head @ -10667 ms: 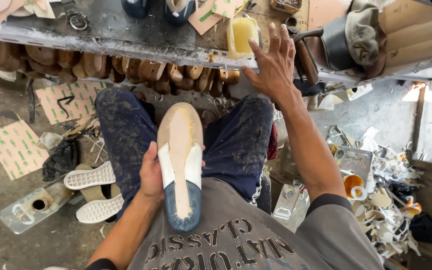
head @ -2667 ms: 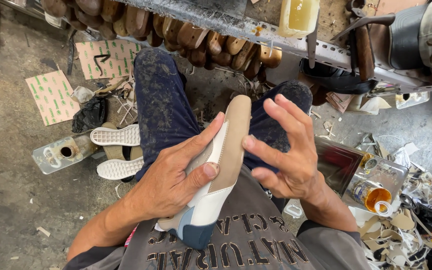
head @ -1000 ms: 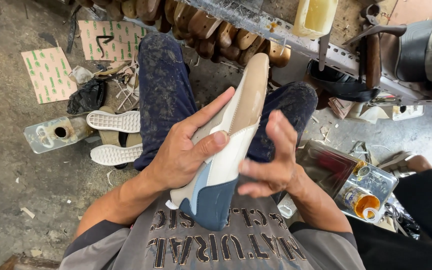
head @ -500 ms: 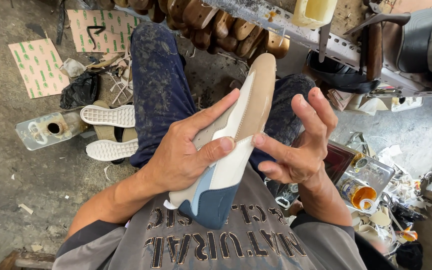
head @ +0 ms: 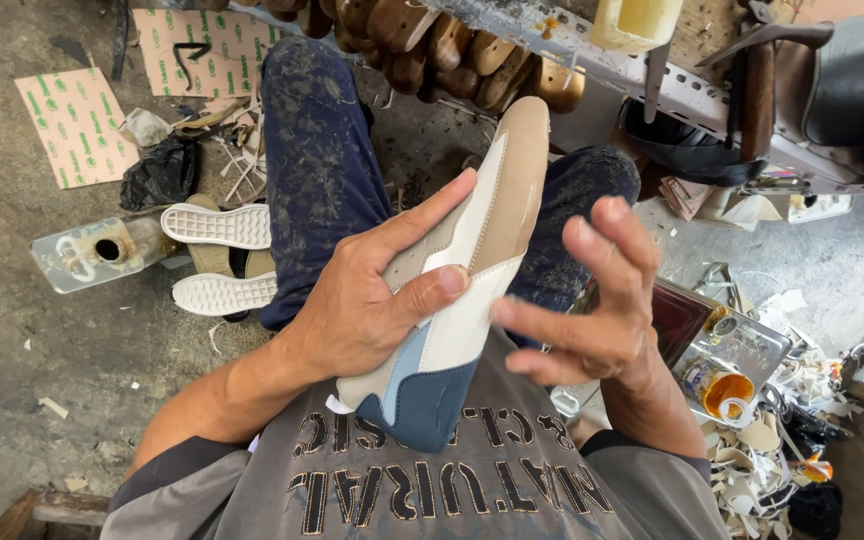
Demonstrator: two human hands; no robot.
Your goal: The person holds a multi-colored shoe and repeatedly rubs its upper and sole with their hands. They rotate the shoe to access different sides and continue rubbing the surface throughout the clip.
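My left hand (head: 372,300) is clamped around the shoe upper on its last (head: 462,290), held tilted over my lap, navy heel toward my chest and tan toe pointing at the workbench (head: 592,50). My right hand (head: 592,310) hovers just beside it, fingers spread, gripping nothing

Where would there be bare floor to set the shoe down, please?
Bare concrete floor lies left of the white soles, below the metal can. The right side around the glue tin is crowded with scraps.
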